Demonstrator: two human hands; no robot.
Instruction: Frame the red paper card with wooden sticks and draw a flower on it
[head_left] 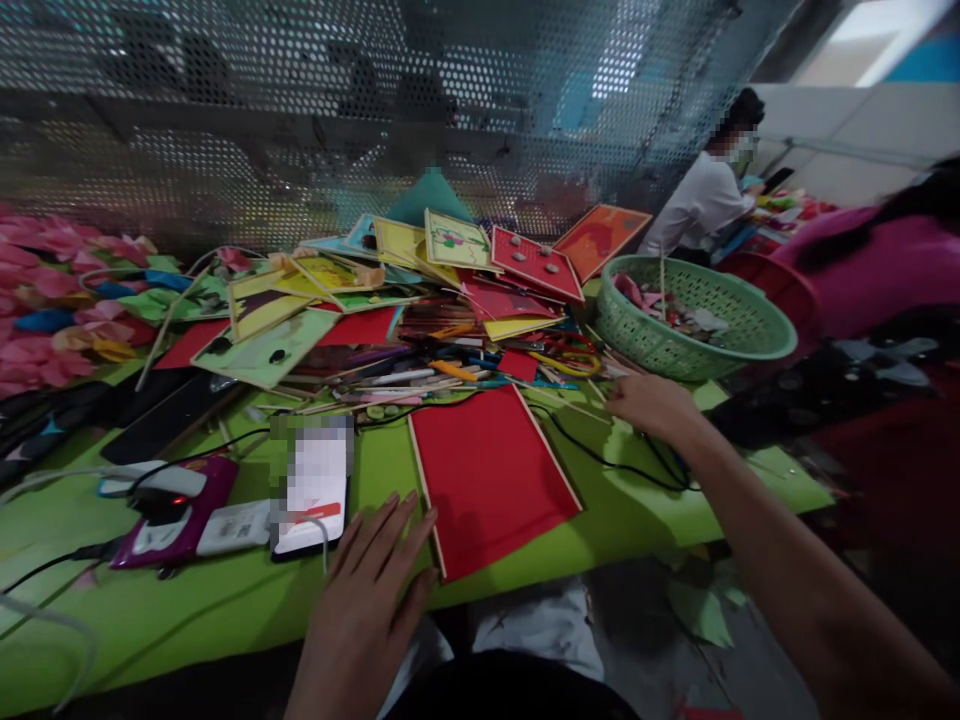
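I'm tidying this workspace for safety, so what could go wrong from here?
The left hand lies between the phone and the red sheet, so a sideways move might bump the phone. The black cable runs past the sheet's right side near the right hand and could snag. The framed cards are piled unevenly behind, so some may slip.

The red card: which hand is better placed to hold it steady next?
Probably left: the left hand lies at the left edge of the red card, while the right hand is farther, near the green basket.
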